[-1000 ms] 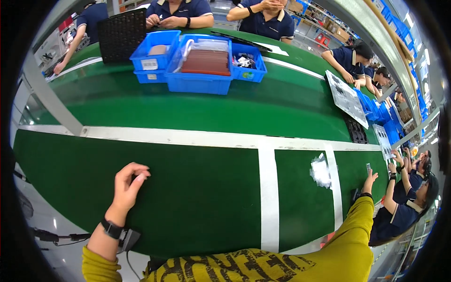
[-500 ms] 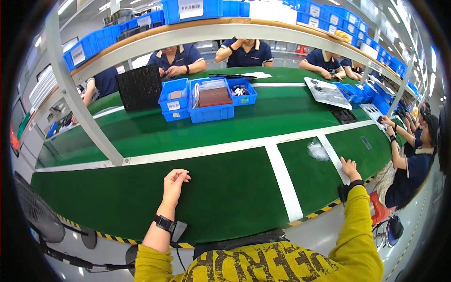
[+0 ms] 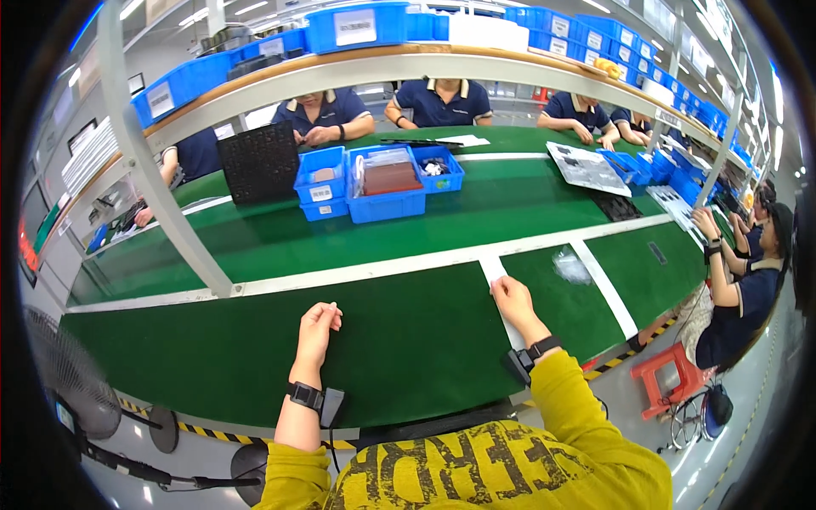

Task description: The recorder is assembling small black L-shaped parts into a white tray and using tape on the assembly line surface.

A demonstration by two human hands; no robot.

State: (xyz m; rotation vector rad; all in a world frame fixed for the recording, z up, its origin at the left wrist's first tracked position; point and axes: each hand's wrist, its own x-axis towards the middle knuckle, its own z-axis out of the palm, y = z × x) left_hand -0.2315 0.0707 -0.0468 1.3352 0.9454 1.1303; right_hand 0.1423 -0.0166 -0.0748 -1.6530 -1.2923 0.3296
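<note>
Above the green tabletop (image 3: 408, 340), my left hand (image 3: 316, 331) is closed, its thumb and fingers pressed together. Anything held in that pinch is too small to make out. My right hand (image 3: 515, 306) hovers over a white strip (image 3: 495, 270) that runs across the table. Its fingers are curled in, which hides whatever may lie within them. Right of this hand, a crumpled transparent plastic bag (image 3: 571, 266) lies on the green surface. Both of my wrists carry a black strap with a small box.
Blue bins (image 3: 387, 206) holding brown pieces and small parts stand on the far side, beside an upright black panel (image 3: 259, 163). A grey-white panel (image 3: 588, 170) lies tilted at right. The shelf (image 3: 408, 68) and its post (image 3: 166, 187) cross my view. Co-workers sit opposite and at right.
My right hand has swung left from beside the plastic bag to the white strip, and its spread fingers have curled in. My left hand has barely moved.
</note>
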